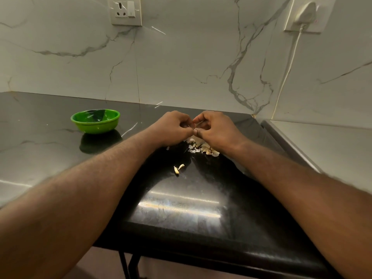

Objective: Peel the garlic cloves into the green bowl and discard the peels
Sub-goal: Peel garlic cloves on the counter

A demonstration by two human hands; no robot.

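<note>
Black countertop (181, 208), marble wall behind. Left hand (174, 125) and right hand (216, 128) meet, fingertips pinching a garlic clove (194, 128), mostly hidden. Green bowl (96, 126) well apart at 9 o'clock; peel pile (203, 149) at 6. Risk: slick clove may slip out and land among the peels

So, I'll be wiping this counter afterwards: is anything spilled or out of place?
Only loose garlic bits: a pile of peels and cloves lies on the counter under the left hand and right hand, which pinch a clove, and two stray pieces sit nearer the front edge. The green bowl stands upright, apart at left.
</note>
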